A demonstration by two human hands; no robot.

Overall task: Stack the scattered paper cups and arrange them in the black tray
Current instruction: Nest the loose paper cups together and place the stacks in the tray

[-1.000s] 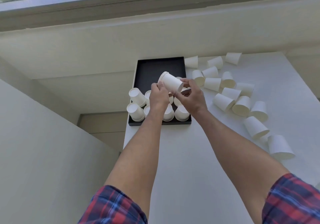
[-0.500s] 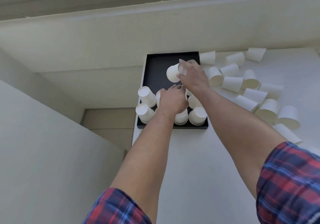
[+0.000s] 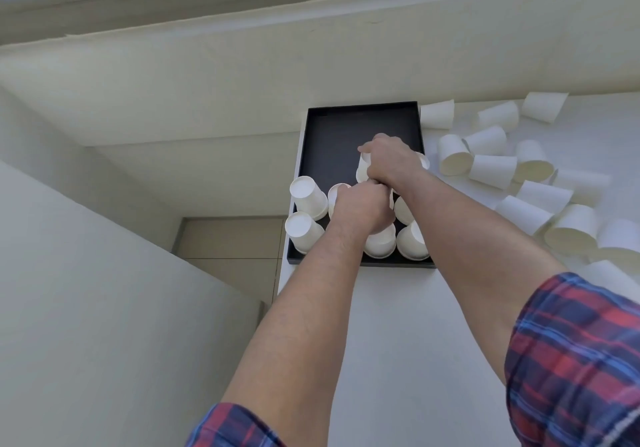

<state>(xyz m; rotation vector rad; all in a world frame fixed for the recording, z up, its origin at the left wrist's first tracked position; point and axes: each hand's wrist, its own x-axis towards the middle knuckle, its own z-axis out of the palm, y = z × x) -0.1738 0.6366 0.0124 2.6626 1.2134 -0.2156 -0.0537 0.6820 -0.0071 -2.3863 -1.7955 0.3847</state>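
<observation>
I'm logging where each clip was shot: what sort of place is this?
Probably an indoor room beside a window: a white table against a plain wall under a window ledge, with tiled floor below.

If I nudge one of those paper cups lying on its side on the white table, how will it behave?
The loose cup probably rolls in a curve, since its side tapers. It looks thin and light, so likely skids or dents easily.

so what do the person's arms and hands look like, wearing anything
Both forearms are bare, with plaid sleeves in red, blue and navy pushed up near the elbows: the left sleeve and the right sleeve. The left hand and right hand show no gloves; no rings or watch are visible.
</observation>
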